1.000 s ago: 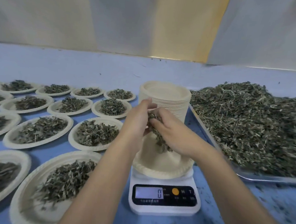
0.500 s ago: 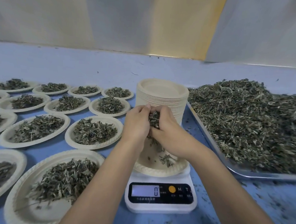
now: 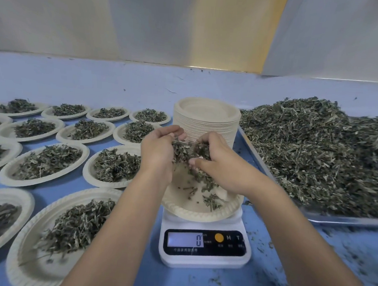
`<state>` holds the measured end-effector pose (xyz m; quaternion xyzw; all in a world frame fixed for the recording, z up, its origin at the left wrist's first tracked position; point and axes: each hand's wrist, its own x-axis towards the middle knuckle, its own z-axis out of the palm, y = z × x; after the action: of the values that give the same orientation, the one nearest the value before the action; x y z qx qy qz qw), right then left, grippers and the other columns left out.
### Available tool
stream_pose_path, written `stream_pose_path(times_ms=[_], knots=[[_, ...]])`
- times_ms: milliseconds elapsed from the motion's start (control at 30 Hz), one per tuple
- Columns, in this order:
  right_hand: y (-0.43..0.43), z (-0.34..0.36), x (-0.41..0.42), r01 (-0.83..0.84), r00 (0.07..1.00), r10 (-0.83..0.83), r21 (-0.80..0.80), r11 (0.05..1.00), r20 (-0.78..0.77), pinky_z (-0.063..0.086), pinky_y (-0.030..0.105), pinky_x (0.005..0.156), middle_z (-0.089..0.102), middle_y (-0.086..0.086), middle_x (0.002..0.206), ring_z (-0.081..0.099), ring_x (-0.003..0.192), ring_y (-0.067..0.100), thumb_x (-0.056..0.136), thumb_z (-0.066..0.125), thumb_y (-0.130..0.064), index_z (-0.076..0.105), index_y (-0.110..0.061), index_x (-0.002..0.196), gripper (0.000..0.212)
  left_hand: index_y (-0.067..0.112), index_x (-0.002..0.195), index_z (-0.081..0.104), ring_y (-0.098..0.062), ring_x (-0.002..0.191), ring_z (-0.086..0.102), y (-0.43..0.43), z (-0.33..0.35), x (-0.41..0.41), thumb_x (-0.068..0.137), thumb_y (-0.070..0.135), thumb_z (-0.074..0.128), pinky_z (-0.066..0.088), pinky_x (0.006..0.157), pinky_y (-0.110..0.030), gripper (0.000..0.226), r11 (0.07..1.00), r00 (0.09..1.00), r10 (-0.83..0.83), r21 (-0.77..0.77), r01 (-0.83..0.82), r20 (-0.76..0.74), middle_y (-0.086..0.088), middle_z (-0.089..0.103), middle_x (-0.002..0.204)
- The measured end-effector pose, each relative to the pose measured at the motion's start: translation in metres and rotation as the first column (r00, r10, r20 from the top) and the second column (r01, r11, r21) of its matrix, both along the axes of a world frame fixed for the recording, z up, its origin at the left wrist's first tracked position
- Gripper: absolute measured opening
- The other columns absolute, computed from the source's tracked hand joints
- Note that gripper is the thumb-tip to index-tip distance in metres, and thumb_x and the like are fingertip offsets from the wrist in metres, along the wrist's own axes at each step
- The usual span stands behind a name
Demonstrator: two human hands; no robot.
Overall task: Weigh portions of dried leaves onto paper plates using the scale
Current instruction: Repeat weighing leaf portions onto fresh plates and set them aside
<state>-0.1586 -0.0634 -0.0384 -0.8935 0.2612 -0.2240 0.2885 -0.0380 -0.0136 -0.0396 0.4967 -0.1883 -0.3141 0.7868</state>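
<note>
The table [image 3: 120, 87] is light blue, and the paper plates [image 3: 192, 213] are cream with a ribbed pattern along the rim. The dried leaves [image 3: 315, 155] are dark green with pale grey bits. The scale [image 3: 203, 260] is white, with a black panel [image 3: 228, 248], an orange button [image 3: 219, 237] and a pale bluish display [image 3: 182, 239].

A tan plate [image 3: 186, 213] with just a few green bits [image 3: 212, 201] in it sits on the white scale [image 3: 203, 258], which shows 0, and a clump [image 3: 188, 150] of dry leaves is held just above it between the left hand [image 3: 158, 154] and the right hand [image 3: 219, 169].
</note>
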Motion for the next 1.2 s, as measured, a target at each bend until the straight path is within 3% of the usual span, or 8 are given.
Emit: stream_pose_path(times_ms=[133,300,467,600,667,800,1100,1200], knots=[[-0.002,-0.002,-0.002,0.005,0.996,-0.004,0.011,1.0,-0.088,0.031,0.004,0.065,0.034,-0.014,0.102,0.036,0.089,0.001,0.096,0.054,-0.031,0.038,-0.018,0.12,0.031,0.003,0.091,0.059,-0.016,0.083,0.066,0.003,0.005,0.006,0.097,-0.007,0.036,0.055,0.059,-0.022,0.026,0.998,0.997,-0.022,-0.059,0.017,-0.079,-0.01,0.065,0.09],[0.001,0.001,-0.002,-0.004,0.987,0.01,0.039,0.999,-0.159,0.033,0.016,0.071,0.039,-0.006,0.12,0.043,0.104,0.008,0.092,0.056,-0.044,0.044,-0.018,0.129,0.048,0.003,0.089,0.06,-0.018,0.081,0.067,0.002,0.007,0.011,0.096,-0.009,0.037,0.051,0.049,-0.019,0.027,0.995,0.985,-0.043,-0.099,0.027,-0.165,-0.009,0.067,0.083],[0.002,0.008,-0.008,0.06,0.997,-0.059,0.008,0.998,-0.058,0.037,0.01,0.063,0.06,-0.011,0.096,0.054,0.084,0.003,0.092,0.055,-0.044,0.064,-0.02,0.101,0.028,0.0,0.09,0.059,-0.022,0.083,0.068,0.001,0.006,0.015,0.095,-0.012,0.037,0.053,0.051,-0.021,0.026,0.99,0.978,-0.049,-0.136,0.022,-0.201,-0.015,0.067,0.087],[0.0,0.007,-0.008,0.109,0.993,-0.111,0.044,0.993,0.037,0.05,0.034,0.079,0.067,-0.003,0.089,0.062,0.085,0.015,0.096,0.051,-0.035,0.066,-0.017,0.095,0.023,0.0,0.09,0.058,-0.023,0.078,0.067,0.001,0.007,0.018,0.094,-0.013,0.036,0.054,0.055,-0.025,0.026,0.983,0.972,-0.082,-0.177,0.043,-0.219,-0.015,0.065,0.085],[-0.003,0.005,-0.005,0.109,0.989,-0.114,0.055,0.992,0.097,0.051,0.024,0.075,0.066,-0.01,0.084,0.062,0.075,0.003,0.096,0.053,-0.022,0.067,-0.02,0.092,0.014,-0.001,0.09,0.058,-0.022,0.078,0.067,0.001,0.009,0.019,0.095,-0.013,0.035,0.055,0.06,-0.027,0.026,0.981,0.97,-0.088,-0.19,0.045,-0.227,-0.015,0.065,0.086],[-0.005,0.002,-0.002,0.109,0.973,-0.124,0.086,0.99,0.193,0.046,0.008,0.059,0.067,-0.008,0.079,0.056,0.057,-0.007,0.091,0.053,-0.004,0.067,-0.022,0.087,0.023,0.0,0.091,0.057,-0.021,0.079,0.068,0.001,0.013,0.017,0.095,-0.011,0.034,0.056,0.064,-0.025,0.025,0.977,0.964,-0.102,-0.205,0.052,-0.245,-0.015,0.065,0.092],[-0.005,0.002,0.0,0.126,0.93,-0.191,0.216,0.968,0.315,0.054,0.034,0.08,0.066,-0.008,0.09,0.065,0.081,0.009,0.092,0.057,-0.013,0.063,-0.028,0.092,0.017,-0.002,0.092,0.056,-0.02,0.079,0.066,0.007,0.024,0.008,0.098,-0.007,0.031,0.056,0.073,-0.026,0.026,0.966,0.93,-0.175,-0.237,0.1,-0.322,-0.014,0.063,0.092],[-0.003,0.003,0.001,0.058,0.918,-0.17,0.301,0.952,0.359,0.054,0.025,0.071,0.069,0.0,0.097,0.067,0.076,0.005,0.092,0.056,-0.012,0.063,-0.027,0.095,0.018,-0.001,0.091,0.056,-0.019,0.084,0.067,0.008,0.026,0.005,0.099,-0.005,0.03,0.056,0.073,-0.027,0.028,0.96,0.903,-0.222,-0.247,0.136,-0.367,-0.014,0.063,0.09]])
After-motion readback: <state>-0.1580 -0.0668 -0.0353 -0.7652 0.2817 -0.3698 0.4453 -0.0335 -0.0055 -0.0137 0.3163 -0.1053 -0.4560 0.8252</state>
